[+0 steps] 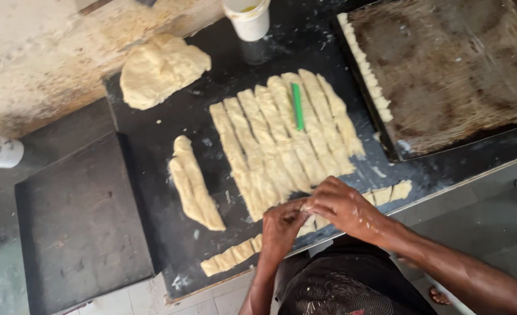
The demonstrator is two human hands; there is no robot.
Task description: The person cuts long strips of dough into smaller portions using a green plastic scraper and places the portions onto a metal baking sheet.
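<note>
Two hands, left (282,224) and right (340,205), pinched in a shared grip on a dough piece (307,208) at six o'clock on the table (153,125), just below the cut strips (287,137), likely for shaping.

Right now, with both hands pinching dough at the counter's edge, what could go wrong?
The cut dough pieces lie close to the counter's front edge; a nudge from the left hand or right hand might knock them off. The green tool resting on the dough strips may dent them. The strips touch and may stick together.
</note>
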